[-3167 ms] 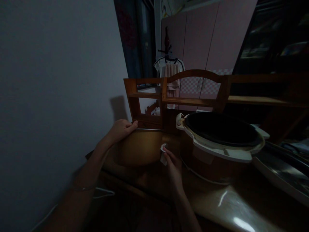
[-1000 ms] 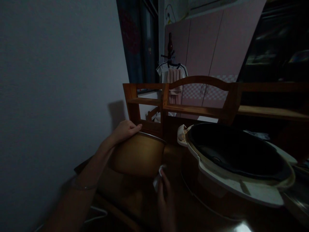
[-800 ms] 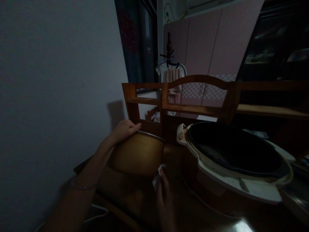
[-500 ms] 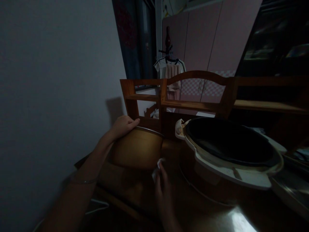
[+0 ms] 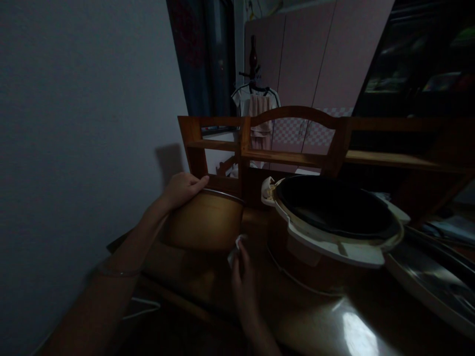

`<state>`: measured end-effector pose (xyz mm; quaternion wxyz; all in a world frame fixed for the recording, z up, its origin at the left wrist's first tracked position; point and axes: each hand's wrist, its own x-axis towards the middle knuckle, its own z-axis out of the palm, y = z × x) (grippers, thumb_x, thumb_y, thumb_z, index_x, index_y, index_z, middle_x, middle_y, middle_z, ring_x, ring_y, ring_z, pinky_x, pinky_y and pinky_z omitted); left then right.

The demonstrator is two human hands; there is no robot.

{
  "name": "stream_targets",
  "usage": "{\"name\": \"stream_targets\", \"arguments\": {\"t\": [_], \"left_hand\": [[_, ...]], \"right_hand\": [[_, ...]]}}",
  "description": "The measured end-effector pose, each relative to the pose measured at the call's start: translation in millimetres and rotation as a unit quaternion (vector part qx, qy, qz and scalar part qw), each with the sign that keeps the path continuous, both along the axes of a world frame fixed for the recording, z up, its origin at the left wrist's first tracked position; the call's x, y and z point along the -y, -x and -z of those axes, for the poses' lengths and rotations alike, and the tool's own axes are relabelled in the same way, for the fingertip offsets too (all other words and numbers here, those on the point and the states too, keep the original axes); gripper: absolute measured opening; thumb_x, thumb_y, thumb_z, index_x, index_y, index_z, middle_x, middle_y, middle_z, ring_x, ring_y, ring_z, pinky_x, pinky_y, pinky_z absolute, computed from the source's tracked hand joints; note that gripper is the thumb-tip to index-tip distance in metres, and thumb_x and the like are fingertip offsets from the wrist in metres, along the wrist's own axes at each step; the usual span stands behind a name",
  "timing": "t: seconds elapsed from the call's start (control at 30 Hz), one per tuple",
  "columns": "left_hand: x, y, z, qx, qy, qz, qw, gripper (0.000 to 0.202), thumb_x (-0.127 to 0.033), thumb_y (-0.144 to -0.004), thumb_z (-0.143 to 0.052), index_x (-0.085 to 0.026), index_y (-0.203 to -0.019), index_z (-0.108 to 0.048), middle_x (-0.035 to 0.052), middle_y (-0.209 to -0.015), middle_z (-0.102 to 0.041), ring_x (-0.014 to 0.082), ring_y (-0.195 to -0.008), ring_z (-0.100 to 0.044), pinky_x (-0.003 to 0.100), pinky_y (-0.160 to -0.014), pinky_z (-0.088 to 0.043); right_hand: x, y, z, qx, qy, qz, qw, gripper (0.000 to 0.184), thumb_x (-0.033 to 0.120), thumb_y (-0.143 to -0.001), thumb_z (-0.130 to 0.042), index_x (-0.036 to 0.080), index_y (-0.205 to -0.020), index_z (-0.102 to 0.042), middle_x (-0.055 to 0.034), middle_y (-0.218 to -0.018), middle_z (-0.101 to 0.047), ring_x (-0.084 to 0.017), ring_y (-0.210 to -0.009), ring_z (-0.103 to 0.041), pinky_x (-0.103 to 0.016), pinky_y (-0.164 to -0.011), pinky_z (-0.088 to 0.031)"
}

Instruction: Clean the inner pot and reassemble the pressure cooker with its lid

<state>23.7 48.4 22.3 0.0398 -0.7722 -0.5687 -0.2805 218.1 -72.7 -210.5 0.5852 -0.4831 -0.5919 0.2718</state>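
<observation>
Gripping at its metal rim, the left hand is grasping a tan pot, the thumb pointing along the edge and the other fingers mostly hiding. The right hand is pinching a small white cloth, perhaps a tissue, between thumb and fingertips; it is hovering near the pot's lower right side, and whether the cloth is touching the pot is too dark to tell. By its look, the step in hand is steadying the pot while working the cloth around its outside; the next move would be calling for a firm rim grip and light pressure.

The pot is leaning, its rounded side facing the person and its opening seemingly pointing up and away, out of sight. Its broad axis is running roughly left to right, the rim sloping down toward the right. It is apparently resting on the left part of the table, between the wall and a big cooker, whose dark opening is facing up. Behind them a wooden shelf is standing, with clothes hanging beyond.
</observation>
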Motion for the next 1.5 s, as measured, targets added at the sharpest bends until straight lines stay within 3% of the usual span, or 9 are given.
{"name": "stream_targets", "arguments": {"t": [0.4,0.97,1.23,1.5], "left_hand": [[11,-10,-2.9,-0.029,-0.015,-0.005,0.999,0.063,-0.057,-0.092,-0.038,-0.019,-0.042,-0.044,0.0007,-0.045,-0.039,0.0126,-0.05,-0.037,0.03,-0.056,-0.025],[11,-1,0.6,-0.023,-0.016,-0.006,1.0,0.064,-0.059,-0.092,-0.037,-0.02,-0.041,-0.041,0.0008,-0.045,-0.04,0.0127,-0.049,-0.038,0.031,-0.057,-0.024],[20,2,1.5,-0.029,-0.001,-0.014,0.999,0.065,-0.062,-0.093,-0.034,-0.02,-0.044,-0.044,0.0017,-0.048,-0.046,0.0132,-0.051,-0.041,0.03,-0.057,-0.026],[23,14,-0.5,-0.014,0.067,0.001,0.998,0.066,-0.065,-0.092,-0.033,-0.02,-0.047,-0.051,0.0037,-0.051,-0.055,0.0154,-0.055,-0.048,0.028,-0.058,-0.032]], "right_hand": [[-2,1,1.2,0.013,-0.006,0.017,1.0,0.045,0.032,-0.103,-0.04,0.02,-0.145,-0.052,-0.01,-0.151,-0.049,-0.022,-0.14,-0.046,-0.044,-0.115,-0.04],[0,0,0.8,0.011,-0.009,0.005,1.0,0.046,0.028,-0.102,-0.041,0.021,-0.148,-0.048,-0.0098,-0.152,-0.048,-0.021,-0.142,-0.044,-0.043,-0.116,-0.039],[2,0,-0.6,0.023,-0.012,0.008,1.0,0.047,0.027,-0.101,-0.041,0.02,-0.147,-0.049,-0.0105,-0.152,-0.049,-0.021,-0.141,-0.045,-0.043,-0.115,-0.041],[2,3,2.8,0.005,-0.012,-0.013,1.0,0.05,0.027,-0.102,-0.04,0.021,-0.151,-0.044,-0.0102,-0.154,-0.045,-0.02,-0.143,-0.042,-0.044,-0.117,-0.037]]}}
